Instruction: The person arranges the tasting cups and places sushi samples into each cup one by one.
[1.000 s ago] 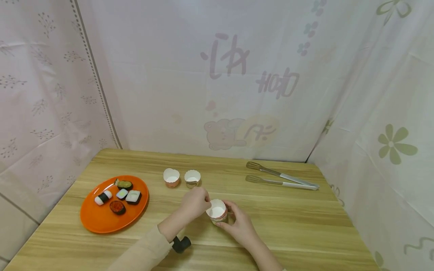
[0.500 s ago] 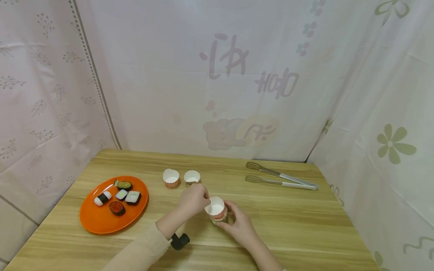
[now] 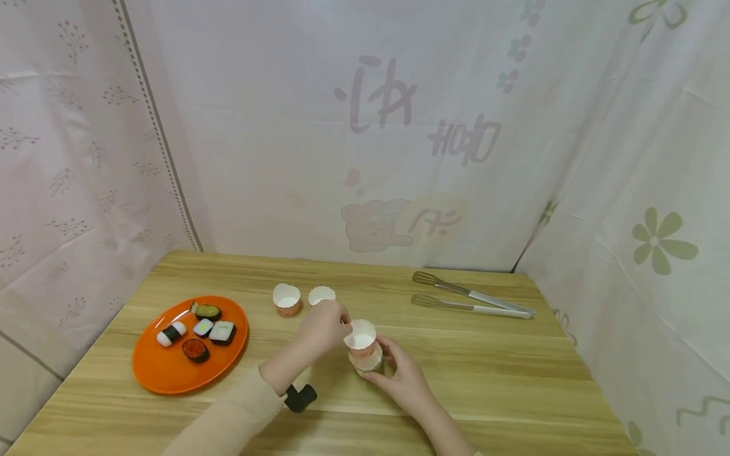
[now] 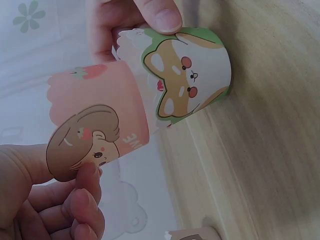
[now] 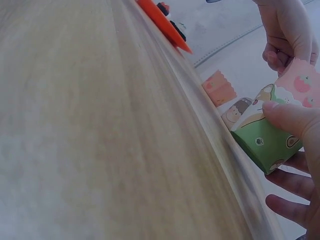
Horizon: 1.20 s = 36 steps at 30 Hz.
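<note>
My left hand (image 3: 324, 326) pinches the rim of a pink paper baking cup (image 4: 100, 112), printed with a strawberry and a cartoon girl. The cup is raised, its base at the mouth of a green paper baking cup (image 4: 200, 75) with a cartoon animal face. My right hand (image 3: 402, 377) grips that green cup on the wood table, thumb on one side and fingers on the other. A pale scalloped rim shows at the green cup's top; whether more cups nest inside, I cannot tell. Behind the hands stand a salmon-coloured baking cup (image 3: 287, 301) and another white-lined baking cup (image 3: 322, 294), partly hidden by my left hand.
On the left lies an orange plate (image 3: 156, 373) bearing several sushi pieces (image 3: 205, 327). Metal tongs (image 3: 473, 295) lie spread at the back right of the table (image 3: 485, 380). Patterned curtains (image 3: 274, 158) hang behind and at both sides.
My left hand has lifted the pink cup up out of the green cup, so more of its side shows. My right hand keeps its grip and place.
</note>
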Each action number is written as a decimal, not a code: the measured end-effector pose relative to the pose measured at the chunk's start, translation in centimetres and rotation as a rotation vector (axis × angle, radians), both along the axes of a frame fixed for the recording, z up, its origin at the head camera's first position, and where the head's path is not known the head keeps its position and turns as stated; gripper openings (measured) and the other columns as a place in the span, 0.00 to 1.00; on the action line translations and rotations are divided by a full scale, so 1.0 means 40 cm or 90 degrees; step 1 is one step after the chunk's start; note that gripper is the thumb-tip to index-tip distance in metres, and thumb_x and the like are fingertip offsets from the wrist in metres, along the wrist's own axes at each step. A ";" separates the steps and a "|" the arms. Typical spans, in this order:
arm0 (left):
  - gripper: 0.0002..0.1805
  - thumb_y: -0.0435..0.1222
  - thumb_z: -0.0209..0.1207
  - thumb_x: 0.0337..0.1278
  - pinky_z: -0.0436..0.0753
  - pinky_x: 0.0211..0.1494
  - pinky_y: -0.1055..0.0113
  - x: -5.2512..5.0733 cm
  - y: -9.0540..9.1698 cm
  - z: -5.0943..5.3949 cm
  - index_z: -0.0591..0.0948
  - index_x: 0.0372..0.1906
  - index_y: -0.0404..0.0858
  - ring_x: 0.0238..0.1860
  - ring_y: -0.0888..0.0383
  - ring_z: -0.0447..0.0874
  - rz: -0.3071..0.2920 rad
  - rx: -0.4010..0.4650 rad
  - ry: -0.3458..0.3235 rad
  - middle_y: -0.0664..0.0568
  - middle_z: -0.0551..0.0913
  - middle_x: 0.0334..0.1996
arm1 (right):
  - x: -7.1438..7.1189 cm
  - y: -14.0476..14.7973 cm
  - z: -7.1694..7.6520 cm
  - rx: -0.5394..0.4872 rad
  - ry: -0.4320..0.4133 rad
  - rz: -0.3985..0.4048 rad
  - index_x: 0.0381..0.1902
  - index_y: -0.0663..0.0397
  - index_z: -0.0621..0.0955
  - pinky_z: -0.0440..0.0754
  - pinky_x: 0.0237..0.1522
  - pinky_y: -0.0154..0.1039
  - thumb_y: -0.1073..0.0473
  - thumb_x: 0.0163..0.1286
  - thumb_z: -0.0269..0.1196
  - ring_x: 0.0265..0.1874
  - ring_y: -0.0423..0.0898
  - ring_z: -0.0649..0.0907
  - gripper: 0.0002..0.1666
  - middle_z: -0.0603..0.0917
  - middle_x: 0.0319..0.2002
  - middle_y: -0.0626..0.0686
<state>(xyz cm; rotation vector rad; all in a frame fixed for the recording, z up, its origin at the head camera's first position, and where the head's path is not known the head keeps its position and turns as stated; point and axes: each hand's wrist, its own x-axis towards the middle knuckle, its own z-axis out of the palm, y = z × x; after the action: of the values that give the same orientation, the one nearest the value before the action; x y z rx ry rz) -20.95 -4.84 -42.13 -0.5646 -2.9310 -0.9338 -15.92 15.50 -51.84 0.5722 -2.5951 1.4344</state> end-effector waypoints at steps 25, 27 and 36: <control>0.04 0.32 0.63 0.51 0.66 0.11 0.75 -0.070 -0.015 0.008 0.85 0.25 0.38 0.14 0.62 0.69 0.055 -0.019 0.013 0.57 0.77 0.17 | -0.004 0.002 -0.006 -0.009 0.012 0.013 0.63 0.52 0.71 0.79 0.52 0.55 0.49 0.54 0.74 0.53 0.51 0.78 0.41 0.78 0.58 0.51; 0.04 0.32 0.63 0.51 0.66 0.11 0.75 -0.077 -0.015 0.006 0.85 0.25 0.38 0.14 0.62 0.69 0.062 -0.016 0.010 0.57 0.77 0.17 | -0.004 0.002 -0.006 -0.009 0.007 0.009 0.63 0.51 0.71 0.79 0.52 0.54 0.50 0.53 0.74 0.53 0.50 0.78 0.41 0.78 0.58 0.49; 0.04 0.33 0.63 0.52 0.71 0.15 0.71 -0.107 -0.012 0.002 0.85 0.26 0.38 0.17 0.60 0.72 0.089 0.003 -0.008 0.55 0.80 0.21 | -0.002 0.004 -0.011 -0.004 0.003 0.006 0.63 0.54 0.71 0.79 0.53 0.52 0.53 0.53 0.75 0.53 0.49 0.78 0.41 0.78 0.57 0.47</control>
<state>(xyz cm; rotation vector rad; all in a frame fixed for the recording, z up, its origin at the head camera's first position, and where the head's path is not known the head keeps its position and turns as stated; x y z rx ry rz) -25.24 -5.32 -42.05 -0.3483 -2.9325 -0.9316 -16.00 15.67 -52.26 0.5867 -2.5859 1.4422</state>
